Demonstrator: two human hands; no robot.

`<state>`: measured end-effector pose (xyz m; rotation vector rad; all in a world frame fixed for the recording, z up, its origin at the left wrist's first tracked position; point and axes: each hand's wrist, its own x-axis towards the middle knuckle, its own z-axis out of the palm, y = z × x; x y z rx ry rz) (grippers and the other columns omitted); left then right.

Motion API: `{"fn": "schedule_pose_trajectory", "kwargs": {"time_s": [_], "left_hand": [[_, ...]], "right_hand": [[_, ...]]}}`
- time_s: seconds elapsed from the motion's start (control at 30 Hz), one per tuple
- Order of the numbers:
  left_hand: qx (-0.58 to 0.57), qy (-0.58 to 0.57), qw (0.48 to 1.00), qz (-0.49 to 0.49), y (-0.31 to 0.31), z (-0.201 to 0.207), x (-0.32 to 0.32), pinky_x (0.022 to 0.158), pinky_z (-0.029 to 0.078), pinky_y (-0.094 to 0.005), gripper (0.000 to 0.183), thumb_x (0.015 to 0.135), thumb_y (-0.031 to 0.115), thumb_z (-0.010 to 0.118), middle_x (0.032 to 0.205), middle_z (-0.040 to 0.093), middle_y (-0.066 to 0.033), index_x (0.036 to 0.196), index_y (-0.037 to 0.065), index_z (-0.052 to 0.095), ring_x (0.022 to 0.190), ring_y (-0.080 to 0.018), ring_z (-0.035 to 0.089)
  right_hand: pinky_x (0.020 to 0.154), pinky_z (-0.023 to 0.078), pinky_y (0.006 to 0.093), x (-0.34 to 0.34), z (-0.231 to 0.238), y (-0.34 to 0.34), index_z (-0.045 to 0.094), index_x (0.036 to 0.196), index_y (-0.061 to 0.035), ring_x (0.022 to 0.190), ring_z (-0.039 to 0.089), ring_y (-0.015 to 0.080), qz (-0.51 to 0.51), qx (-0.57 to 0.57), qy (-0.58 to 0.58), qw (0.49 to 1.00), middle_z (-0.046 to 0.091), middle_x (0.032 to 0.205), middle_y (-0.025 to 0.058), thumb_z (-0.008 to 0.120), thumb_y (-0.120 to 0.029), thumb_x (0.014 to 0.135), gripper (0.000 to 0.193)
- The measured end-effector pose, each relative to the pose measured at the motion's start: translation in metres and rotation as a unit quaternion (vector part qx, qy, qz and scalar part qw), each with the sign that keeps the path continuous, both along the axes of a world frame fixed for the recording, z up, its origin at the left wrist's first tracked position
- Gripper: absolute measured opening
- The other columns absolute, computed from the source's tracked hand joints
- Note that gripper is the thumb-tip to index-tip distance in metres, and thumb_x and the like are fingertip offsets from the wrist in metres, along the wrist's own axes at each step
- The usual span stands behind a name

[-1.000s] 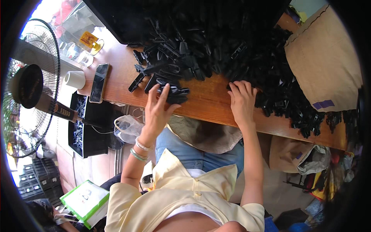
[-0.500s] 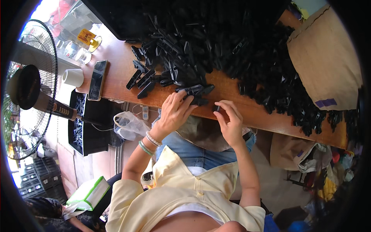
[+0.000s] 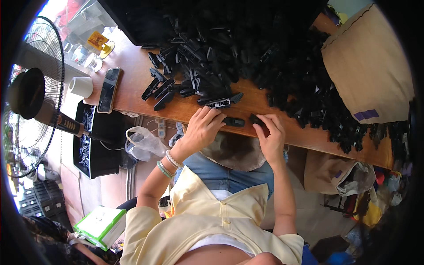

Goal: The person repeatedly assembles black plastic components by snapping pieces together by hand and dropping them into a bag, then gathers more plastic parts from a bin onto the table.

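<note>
Near the front edge of the wooden table, my left hand is closed on one end of a long black plastic piece. Its free end points right. My right hand pinches a smaller dark piece between thumb and fingers, a short gap away from the long one. Just beyond my left fingers lies another black plastic piece with a pale, slotted face. A large heap of similar black plastic pieces spreads behind both hands.
A brown sack stands at the right. On the left are a phone, a white paper cup and a fan. Below the table edge hang a clear plastic bag and a black bin of small parts.
The long piece in my left hand now shows clearly, lying out to the right of my fingers. My right hand has shifted slightly right with its small piece. The whole view has shifted a little.
</note>
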<state>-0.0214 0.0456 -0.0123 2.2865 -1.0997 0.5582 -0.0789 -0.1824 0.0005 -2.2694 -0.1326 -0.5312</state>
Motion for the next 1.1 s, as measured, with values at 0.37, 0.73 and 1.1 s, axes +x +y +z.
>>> {"fn": "schedule_pose_trajectory", "kwargs": {"time_s": [0.37, 0.73, 1.1], "left_hand": [[-0.058, 0.076, 0.995, -0.037, -0.008, 0.001, 0.006, 0.073, 0.046, -0.0372, 0.029, 0.073, 0.007, 0.074, 0.096, 0.059, -0.0095, 0.100, -0.001, 0.068, 0.082, -0.0274, 0.054], [-0.157, 0.184, 0.968, -0.061, -0.012, 0.005, 0.004, 0.064, 0.047, -0.0354, 0.029, 0.072, 0.011, 0.080, 0.090, 0.060, -0.0095, 0.096, 0.001, 0.068, 0.076, -0.0266, 0.057], [-0.022, -0.064, 0.997, -0.031, -0.014, -0.007, -0.006, 0.062, 0.050, -0.0345, 0.027, 0.074, 0.010, 0.077, 0.094, 0.056, -0.0113, 0.094, -0.001, 0.063, 0.076, -0.0233, 0.060]], "right_hand": [[0.076, 0.046, 0.0351, 0.010, 0.007, -0.005, 0.071, 0.100, -0.0001, 0.082, 0.057, 0.0251, 0.117, 0.075, 0.093, 0.986, 0.062, 0.088, 0.0081, 0.076, -0.003, 0.075, 0.025], [0.081, 0.047, 0.0367, 0.000, 0.011, 0.002, 0.071, 0.098, -0.0002, 0.090, 0.058, 0.0259, 0.157, 0.041, 0.083, 0.983, 0.062, 0.095, 0.0068, 0.076, -0.003, 0.073, 0.026], [0.080, 0.042, 0.0374, 0.047, 0.008, -0.015, 0.065, 0.094, -0.0042, 0.100, 0.057, 0.0263, -0.130, -0.191, -0.033, 0.972, 0.061, 0.102, 0.0079, 0.074, -0.008, 0.079, 0.018]]}}
